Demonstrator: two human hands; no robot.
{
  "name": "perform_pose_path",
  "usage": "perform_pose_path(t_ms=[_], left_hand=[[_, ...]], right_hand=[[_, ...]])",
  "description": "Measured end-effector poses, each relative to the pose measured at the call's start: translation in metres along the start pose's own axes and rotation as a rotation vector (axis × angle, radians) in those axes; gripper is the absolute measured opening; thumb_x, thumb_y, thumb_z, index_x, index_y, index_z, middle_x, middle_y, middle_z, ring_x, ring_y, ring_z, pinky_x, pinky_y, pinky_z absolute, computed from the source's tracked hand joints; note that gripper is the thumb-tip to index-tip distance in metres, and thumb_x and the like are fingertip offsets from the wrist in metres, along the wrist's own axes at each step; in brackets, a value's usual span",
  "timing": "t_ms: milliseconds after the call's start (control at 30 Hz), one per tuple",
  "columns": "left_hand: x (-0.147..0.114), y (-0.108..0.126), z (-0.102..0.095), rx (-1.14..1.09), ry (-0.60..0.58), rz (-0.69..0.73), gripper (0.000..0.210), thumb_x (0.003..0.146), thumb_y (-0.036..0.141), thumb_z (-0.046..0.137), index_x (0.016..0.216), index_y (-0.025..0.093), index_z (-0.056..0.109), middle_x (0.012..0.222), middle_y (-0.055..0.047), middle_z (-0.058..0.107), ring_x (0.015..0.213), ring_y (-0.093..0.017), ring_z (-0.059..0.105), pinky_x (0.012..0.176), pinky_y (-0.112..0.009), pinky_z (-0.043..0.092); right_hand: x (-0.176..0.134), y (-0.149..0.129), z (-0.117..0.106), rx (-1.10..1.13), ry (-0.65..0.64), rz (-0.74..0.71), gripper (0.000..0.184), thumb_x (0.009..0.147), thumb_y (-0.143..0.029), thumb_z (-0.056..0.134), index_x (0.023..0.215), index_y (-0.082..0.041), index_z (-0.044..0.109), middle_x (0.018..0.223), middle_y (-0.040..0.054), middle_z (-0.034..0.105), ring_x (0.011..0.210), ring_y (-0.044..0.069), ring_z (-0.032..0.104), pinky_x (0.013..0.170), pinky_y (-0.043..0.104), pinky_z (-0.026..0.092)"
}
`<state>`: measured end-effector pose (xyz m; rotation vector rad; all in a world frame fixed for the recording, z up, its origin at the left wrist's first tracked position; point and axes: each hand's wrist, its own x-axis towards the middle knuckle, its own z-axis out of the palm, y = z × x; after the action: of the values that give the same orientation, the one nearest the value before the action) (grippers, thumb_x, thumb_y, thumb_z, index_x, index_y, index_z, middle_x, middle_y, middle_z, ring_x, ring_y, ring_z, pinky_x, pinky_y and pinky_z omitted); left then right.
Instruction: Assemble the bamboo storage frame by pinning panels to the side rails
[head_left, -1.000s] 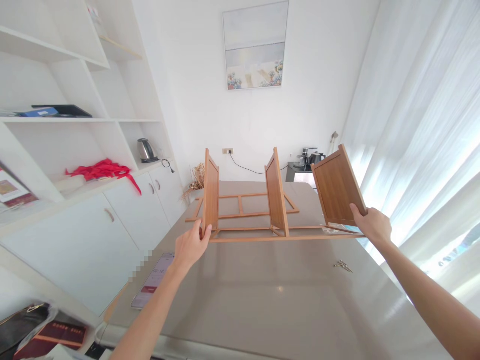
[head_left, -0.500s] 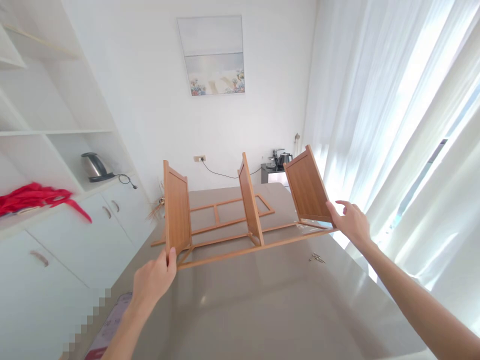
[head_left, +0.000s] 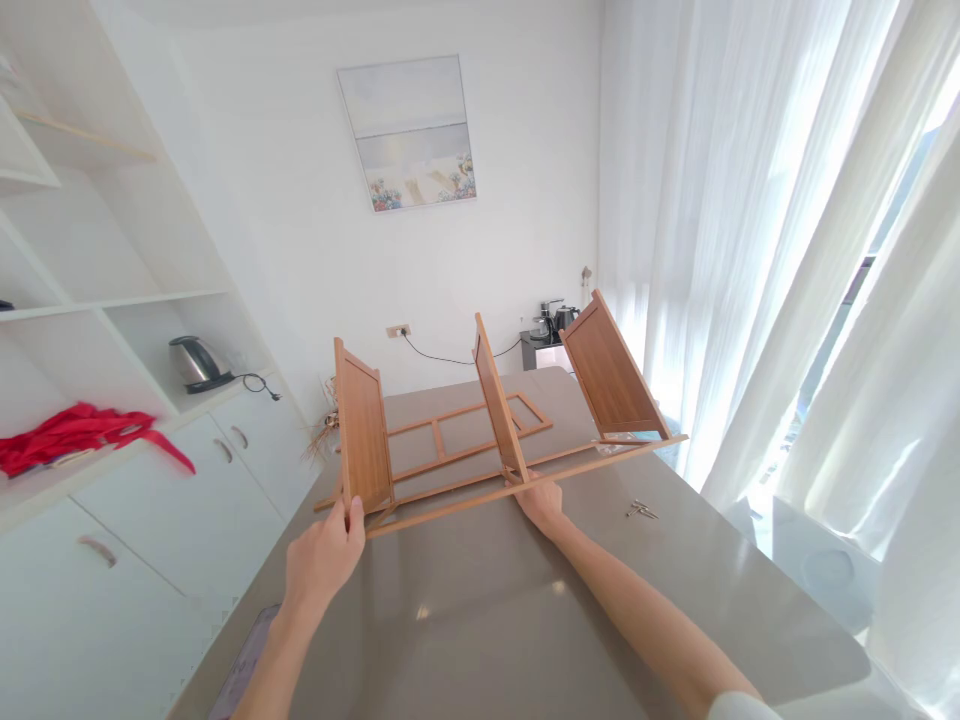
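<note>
A partly assembled wooden shelf frame (head_left: 450,515) lies across the table, with a left panel (head_left: 364,420), a middle panel (head_left: 496,400) and a right panel (head_left: 611,370) standing up from its long rails. My left hand (head_left: 326,550) is closed around the near lower corner of the left panel. Under the foot of the middle panel, my right hand (head_left: 538,503) grips the near rail, its fingers partly hidden behind the wood. Behind the panels, a second flat wooden frame (head_left: 439,440) rests on the table.
Several screws or bolts (head_left: 641,509) lie on the grey table (head_left: 480,630) at right. A clear plastic bag (head_left: 622,440) is under the right panel. A flat printed item (head_left: 244,665) sits at the left edge. White cabinets (head_left: 165,500) stand left, curtains (head_left: 675,200) right.
My right hand has left the right panel's corner and moved left to the rail below the middle panel. My left hand keeps its hold. The view has shifted slightly.
</note>
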<state>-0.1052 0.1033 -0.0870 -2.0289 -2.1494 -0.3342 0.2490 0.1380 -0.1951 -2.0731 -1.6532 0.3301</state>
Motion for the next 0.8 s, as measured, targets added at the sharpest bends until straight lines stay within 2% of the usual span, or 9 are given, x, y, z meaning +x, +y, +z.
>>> perform_pose_path(t_ms=[100,200,300,400,467,500,600,700,800], left_hand=[[0.002,0.000,0.000,0.012,0.012,0.011,0.054,0.103,0.046,0.018,0.098,0.018,0.064,0.074,-0.011,0.074,0.074,-0.030,0.073,0.058,-0.031,0.039],[0.003,0.000,-0.001,0.019,0.005,0.026,0.053,0.103,0.045,0.018,0.097,0.019,0.063,0.076,-0.012,0.075,0.075,-0.029,0.073,0.058,-0.031,0.039],[0.003,-0.001,0.002,0.005,-0.006,0.037,0.053,0.103,0.046,0.017,0.096,0.019,0.062,0.077,-0.012,0.075,0.077,-0.030,0.073,0.058,-0.031,0.038],[-0.001,-0.005,0.007,-0.013,-0.010,0.038,0.053,0.103,0.047,0.016,0.096,0.020,0.062,0.073,-0.011,0.073,0.075,-0.030,0.072,0.057,-0.031,0.036],[-0.006,-0.006,0.012,-0.013,-0.012,0.043,0.054,0.103,0.048,0.016,0.095,0.019,0.062,0.070,-0.011,0.072,0.072,-0.031,0.072,0.056,-0.031,0.035],[-0.009,-0.007,0.014,-0.007,-0.011,0.047,0.054,0.103,0.047,0.016,0.096,0.019,0.062,0.068,-0.010,0.072,0.071,-0.031,0.072,0.055,-0.031,0.035],[-0.021,-0.007,0.020,0.018,0.006,0.046,0.055,0.104,0.046,0.016,0.101,0.017,0.062,0.066,-0.010,0.071,0.070,-0.031,0.071,0.054,-0.031,0.032],[-0.034,-0.005,0.028,0.009,0.036,0.027,0.054,0.104,0.044,0.016,0.109,0.016,0.062,0.066,-0.010,0.071,0.068,-0.030,0.072,0.053,-0.030,0.030],[-0.047,-0.005,0.039,-0.009,0.074,0.029,0.053,0.104,0.043,0.017,0.109,0.015,0.062,0.066,-0.011,0.071,0.067,-0.031,0.072,0.052,-0.030,0.029]], right_hand=[[0.015,-0.011,0.006,0.032,-0.002,0.028,0.035,0.098,-0.040,0.060,0.126,-0.019,0.059,0.127,0.0087,0.061,0.107,0.021,0.063,0.091,0.043,0.055],[0.012,-0.006,0.007,0.048,0.003,0.019,0.035,0.098,-0.040,0.060,0.125,-0.019,0.060,0.127,0.0086,0.061,0.107,0.021,0.063,0.091,0.042,0.055],[-0.013,0.015,0.000,0.049,0.031,-0.014,0.035,0.098,-0.040,0.061,0.125,-0.018,0.059,0.126,0.0086,0.061,0.106,0.021,0.063,0.090,0.043,0.056],[-0.061,0.051,-0.016,0.068,0.067,-0.062,0.030,0.098,-0.041,0.059,0.116,-0.017,0.062,0.115,0.0065,0.064,0.097,0.018,0.064,0.085,0.039,0.055],[-0.098,0.081,-0.034,0.094,0.104,-0.071,0.026,0.101,-0.040,0.047,0.098,-0.019,0.062,0.102,0.0049,0.065,0.086,0.017,0.063,0.080,0.034,0.052],[-0.114,0.097,-0.045,0.111,0.130,-0.061,0.029,0.102,-0.041,0.040,0.093,-0.021,0.060,0.096,0.0050,0.064,0.083,0.017,0.063,0.078,0.033,0.050],[-0.144,0.144,-0.085,0.177,0.200,0.024,0.035,0.099,-0.047,0.031,0.088,-0.024,0.054,0.079,0.0029,0.064,0.068,0.019,0.061,0.070,0.033,0.047],[-0.141,0.183,-0.129,0.242,0.281,0.180,0.035,0.096,-0.050,0.033,0.089,-0.023,0.055,0.076,0.0024,0.068,0.051,0.016,0.053,0.059,0.032,0.042],[-0.118,0.212,-0.164,0.325,0.354,0.302,0.034,0.093,-0.050,0.046,0.104,-0.020,0.058,0.085,0.0037,0.072,0.050,0.014,0.050,0.056,0.031,0.043]])
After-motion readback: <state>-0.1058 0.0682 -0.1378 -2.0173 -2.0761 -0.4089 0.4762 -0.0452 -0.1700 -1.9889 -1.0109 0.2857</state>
